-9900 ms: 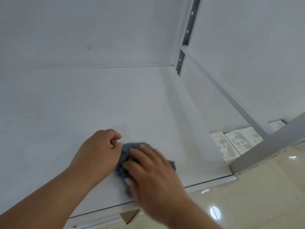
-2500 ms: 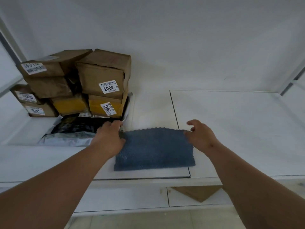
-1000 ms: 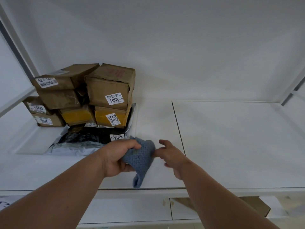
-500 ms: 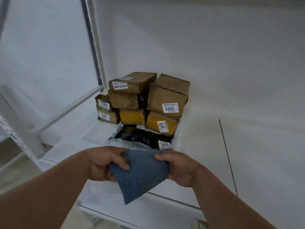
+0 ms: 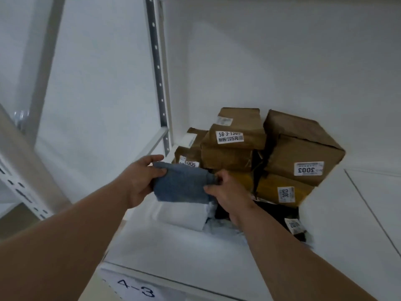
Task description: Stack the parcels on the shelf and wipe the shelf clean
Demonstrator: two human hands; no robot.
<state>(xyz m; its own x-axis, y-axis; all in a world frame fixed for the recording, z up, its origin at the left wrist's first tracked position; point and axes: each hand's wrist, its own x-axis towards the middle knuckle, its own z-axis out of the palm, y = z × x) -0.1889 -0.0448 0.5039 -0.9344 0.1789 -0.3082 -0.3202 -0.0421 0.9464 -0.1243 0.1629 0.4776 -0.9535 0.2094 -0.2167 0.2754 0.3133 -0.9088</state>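
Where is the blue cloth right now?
The folded blue cloth is held up between the left hand and right hand, left of centre in the head view, in front of the stacked brown parcels.

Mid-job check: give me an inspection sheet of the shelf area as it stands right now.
Surface: white shelf, bare panel right of the parcels; edge label reads 4-3.
Job's things: brown and yellow parcels stacked in the back corner on a black bag and a white bag; blue cloth folded, held up in front of the stack.
Clutter: nothing seen.
Grippers: left hand and right hand each grip a cloth end.
Cables: nothing seen.
Surroundings: white wall, perforated upright.
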